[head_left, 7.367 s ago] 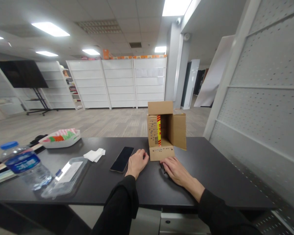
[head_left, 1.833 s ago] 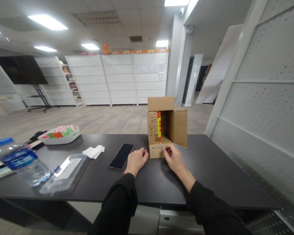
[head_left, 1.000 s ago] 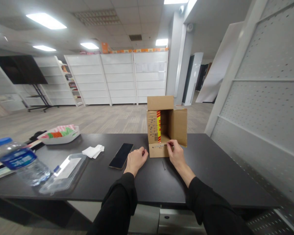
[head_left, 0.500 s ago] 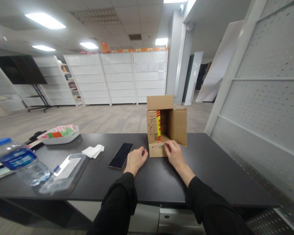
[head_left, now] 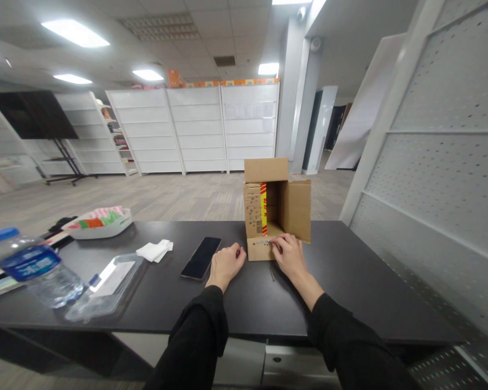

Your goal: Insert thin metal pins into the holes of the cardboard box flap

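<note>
An open cardboard box (head_left: 299, 208) stands on the dark table, its opening toward me. Its lower flap (head_left: 260, 252) lies forward and carries a row of small metal bits, too small to name. Over the right part of that flap, my right hand (head_left: 290, 254) is closed in a pinch, and whatever is between its fingertips is hidden. My left hand (head_left: 226, 264) rests curled on the table, left of the flap and beside a phone (head_left: 202, 258). What its fingers hold, if anything, cannot be made out. A thin metal rod, like a nail or screw (head_left: 272, 272), lies below the flap.
On the left are a water bottle (head_left: 36, 268), a clear plastic case (head_left: 109, 287), a crumpled tissue (head_left: 155, 251) and a white basket (head_left: 101, 232) with colourful contents. A perforated white panel (head_left: 443, 162) rises along the right. The table (head_left: 264, 314) ends close before me.
My right hand's fingers have shifted very slightly at the flap. My left hand, the box and the rod on the table have stayed put.
</note>
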`<state>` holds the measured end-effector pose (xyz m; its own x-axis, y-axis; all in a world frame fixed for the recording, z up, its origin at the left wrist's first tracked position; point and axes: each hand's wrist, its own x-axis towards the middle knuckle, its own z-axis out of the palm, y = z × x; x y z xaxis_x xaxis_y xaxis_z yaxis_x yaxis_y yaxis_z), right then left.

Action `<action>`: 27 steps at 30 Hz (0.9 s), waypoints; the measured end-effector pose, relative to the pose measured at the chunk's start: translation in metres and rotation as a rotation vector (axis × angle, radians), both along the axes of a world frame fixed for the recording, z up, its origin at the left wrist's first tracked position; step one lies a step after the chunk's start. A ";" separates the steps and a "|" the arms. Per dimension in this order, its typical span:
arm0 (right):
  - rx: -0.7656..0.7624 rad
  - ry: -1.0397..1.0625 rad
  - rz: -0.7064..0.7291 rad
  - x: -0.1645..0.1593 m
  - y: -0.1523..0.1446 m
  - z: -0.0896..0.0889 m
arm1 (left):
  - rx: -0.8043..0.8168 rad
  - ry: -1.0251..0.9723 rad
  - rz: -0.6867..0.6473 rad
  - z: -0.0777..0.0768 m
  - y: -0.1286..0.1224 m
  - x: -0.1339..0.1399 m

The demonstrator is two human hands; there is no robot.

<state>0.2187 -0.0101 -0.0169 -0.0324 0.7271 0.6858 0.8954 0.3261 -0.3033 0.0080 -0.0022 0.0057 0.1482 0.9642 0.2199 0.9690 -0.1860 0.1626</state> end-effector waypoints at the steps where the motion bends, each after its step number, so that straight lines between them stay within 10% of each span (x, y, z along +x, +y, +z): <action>1: 0.001 0.001 -0.004 0.000 0.000 0.000 | -0.001 0.000 0.000 0.000 0.000 0.000; 27: -0.050 0.032 -0.061 0.000 -0.002 0.001 | -0.008 -0.010 0.001 0.000 0.000 0.000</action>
<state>0.2182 -0.0121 -0.0161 0.0348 0.7607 0.6482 0.9027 0.2544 -0.3470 0.0077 -0.0025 0.0054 0.1453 0.9661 0.2134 0.9674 -0.1840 0.1740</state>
